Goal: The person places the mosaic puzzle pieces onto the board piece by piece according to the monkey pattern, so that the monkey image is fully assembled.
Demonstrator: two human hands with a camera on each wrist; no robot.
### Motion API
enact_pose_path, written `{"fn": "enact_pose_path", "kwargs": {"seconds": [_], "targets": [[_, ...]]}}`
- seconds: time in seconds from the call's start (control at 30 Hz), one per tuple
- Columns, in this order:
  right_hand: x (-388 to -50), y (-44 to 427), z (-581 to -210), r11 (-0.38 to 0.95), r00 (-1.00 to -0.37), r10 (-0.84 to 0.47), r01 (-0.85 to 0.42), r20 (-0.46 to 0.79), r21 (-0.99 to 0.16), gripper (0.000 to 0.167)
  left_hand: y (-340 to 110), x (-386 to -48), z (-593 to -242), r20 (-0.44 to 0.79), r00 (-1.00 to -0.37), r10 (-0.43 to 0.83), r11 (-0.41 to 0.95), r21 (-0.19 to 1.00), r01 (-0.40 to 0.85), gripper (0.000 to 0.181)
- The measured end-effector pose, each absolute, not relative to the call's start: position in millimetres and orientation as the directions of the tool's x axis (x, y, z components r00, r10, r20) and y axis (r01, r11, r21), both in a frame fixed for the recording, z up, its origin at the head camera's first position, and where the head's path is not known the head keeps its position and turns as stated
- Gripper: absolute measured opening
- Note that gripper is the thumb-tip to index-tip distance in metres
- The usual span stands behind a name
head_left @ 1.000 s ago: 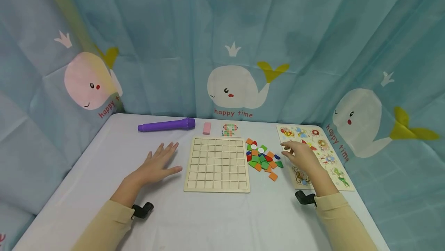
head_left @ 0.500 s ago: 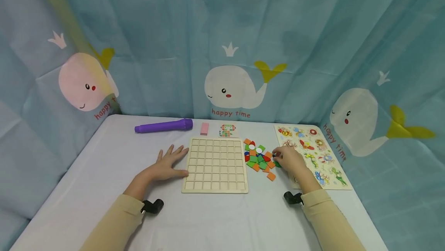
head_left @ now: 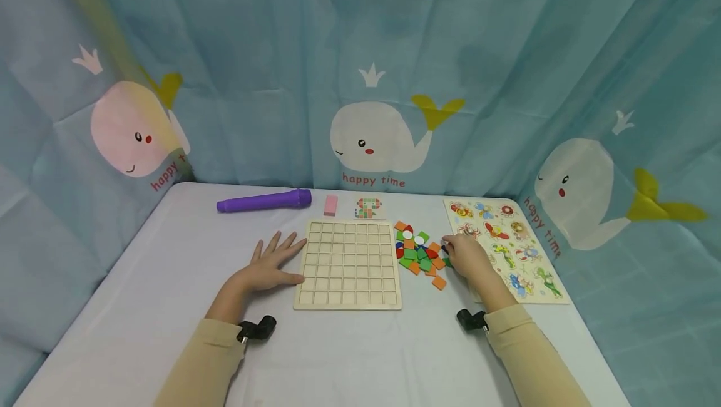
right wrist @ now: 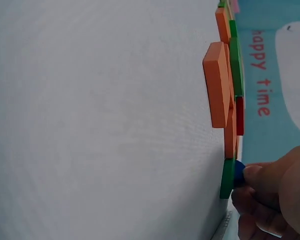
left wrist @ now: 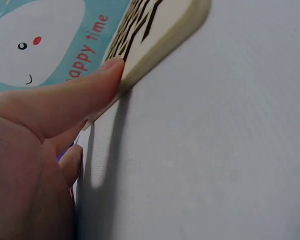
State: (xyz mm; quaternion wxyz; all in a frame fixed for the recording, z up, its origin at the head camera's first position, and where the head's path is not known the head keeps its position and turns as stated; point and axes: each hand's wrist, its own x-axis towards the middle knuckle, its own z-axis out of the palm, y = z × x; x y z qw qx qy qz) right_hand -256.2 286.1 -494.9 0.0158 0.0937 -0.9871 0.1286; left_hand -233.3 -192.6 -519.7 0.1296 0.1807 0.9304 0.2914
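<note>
Fingers spread, the left hand (head_left: 267, 272) touches the wooden grid board (head_left: 349, 264) — the right hand (head_left: 470, 259) pinches a blue piece (right wrist: 238, 171) beside a green tile (right wrist: 227, 179).

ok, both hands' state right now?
Left hand: open, fingers spread, thumb touching the grid board.
Right hand: closed, pinching a blue piece.

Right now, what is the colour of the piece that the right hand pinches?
The piece in the right hand is blue, best seen in the right wrist view.
</note>
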Motion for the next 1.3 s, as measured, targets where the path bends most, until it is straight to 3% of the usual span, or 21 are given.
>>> {"fn": "enact_pose_path", "kwargs": {"seconds": [0.2, 0.33, 0.57, 1.0, 1.3], "targets": [[-257.3, 285.7, -495.0, 0.949, -0.977, -0.206, -0.213, 0.056, -0.231, 0.026, -192.5, -235.6, -521.1, -0.13, -0.907, 0.402, 0.769, 0.585, 0.257, 0.095], [-255.4, 281.4, -492.4, 0.93, -0.973, -0.224, -0.232, 0.061, -0.283, 0.023, -194.9, -234.4, -523.8, -0.14, -0.908, 0.395, 0.778, 0.577, 0.249, 0.095], [-252.0, 260.6, -485.7, 0.827, -0.977, -0.194, -0.213, 0.093, -0.519, 0.014, -196.3, -236.0, -525.8, -0.128, -0.912, 0.389, 0.767, 0.593, 0.244, 0.095], [-261.1, 207.8, -494.5, 0.56, -0.991, -0.116, -0.016, -0.06, -0.829, 0.012, -192.9, -238.1, -531.3, -0.118, -0.924, 0.364, 0.775, 0.589, 0.231, 0.1], [-263.6, 176.4, -506.2, 0.634, -0.996, -0.086, -0.042, -0.016, -0.772, 0.009, -193.1, -237.3, -529.9, -0.102, -0.923, 0.371, 0.772, 0.587, 0.245, 0.1]]}}
